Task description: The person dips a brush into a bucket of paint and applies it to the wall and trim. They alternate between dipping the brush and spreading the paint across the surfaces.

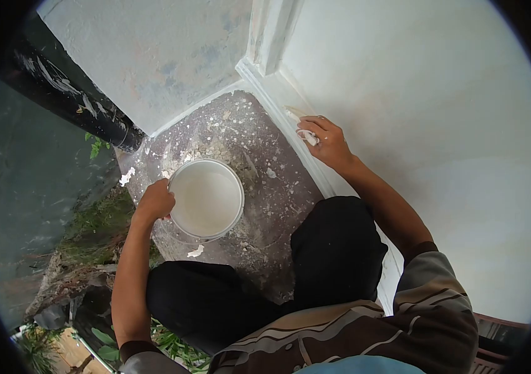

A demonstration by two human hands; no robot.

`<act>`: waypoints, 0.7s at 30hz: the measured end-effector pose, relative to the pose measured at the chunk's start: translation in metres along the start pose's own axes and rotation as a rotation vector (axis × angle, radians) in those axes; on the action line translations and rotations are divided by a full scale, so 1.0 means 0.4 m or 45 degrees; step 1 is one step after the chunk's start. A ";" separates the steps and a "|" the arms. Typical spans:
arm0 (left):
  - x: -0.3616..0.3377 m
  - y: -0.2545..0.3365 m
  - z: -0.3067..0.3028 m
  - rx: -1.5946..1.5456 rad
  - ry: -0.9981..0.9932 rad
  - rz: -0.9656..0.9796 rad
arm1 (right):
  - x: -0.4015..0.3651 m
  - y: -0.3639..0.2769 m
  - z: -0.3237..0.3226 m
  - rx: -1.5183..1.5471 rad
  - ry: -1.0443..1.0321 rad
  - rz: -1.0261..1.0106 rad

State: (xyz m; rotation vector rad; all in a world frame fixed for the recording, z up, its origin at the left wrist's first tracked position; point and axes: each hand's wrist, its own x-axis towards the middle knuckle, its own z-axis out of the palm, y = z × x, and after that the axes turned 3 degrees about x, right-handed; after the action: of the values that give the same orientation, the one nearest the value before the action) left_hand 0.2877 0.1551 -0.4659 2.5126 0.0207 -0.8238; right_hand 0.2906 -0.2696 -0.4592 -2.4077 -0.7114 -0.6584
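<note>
A round white bucket (207,198) with pale paint inside stands on the speckled grey floor, and my left hand (155,201) is closed on its left rim. Up at the right, my right hand (326,142) grips a small whitish tool (308,136) that I cannot make out fully. Its pale end (293,113) is against the low white ledge of the wall (402,124), near the corner.
A door-like grey-white panel (172,56) rises ahead. The black pipe (69,93) with white splashes leans at the left. Paint flakes (195,251) lie on the floor. Plants and rocks (84,274) border the lower left. My black-clad knees (340,249) are in front.
</note>
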 end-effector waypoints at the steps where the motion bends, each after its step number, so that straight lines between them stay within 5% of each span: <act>1: 0.000 -0.003 -0.001 -0.013 -0.002 0.006 | 0.001 0.003 0.011 0.023 0.076 0.040; 6: -0.009 -0.006 -0.010 -0.119 -0.038 0.009 | 0.051 -0.046 0.011 0.333 0.264 0.224; 13: -0.046 0.095 -0.023 -0.120 0.026 0.112 | 0.139 -0.186 0.001 1.189 -0.288 0.305; 21: -0.020 0.122 -0.004 0.007 0.091 0.223 | 0.067 -0.208 0.206 0.909 -0.554 0.672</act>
State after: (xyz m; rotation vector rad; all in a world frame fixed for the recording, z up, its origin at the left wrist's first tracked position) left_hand 0.2901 0.1141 -0.4383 2.5054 -0.1752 -0.6646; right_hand 0.2845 -0.1506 -0.4747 -1.9211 -0.3459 0.3083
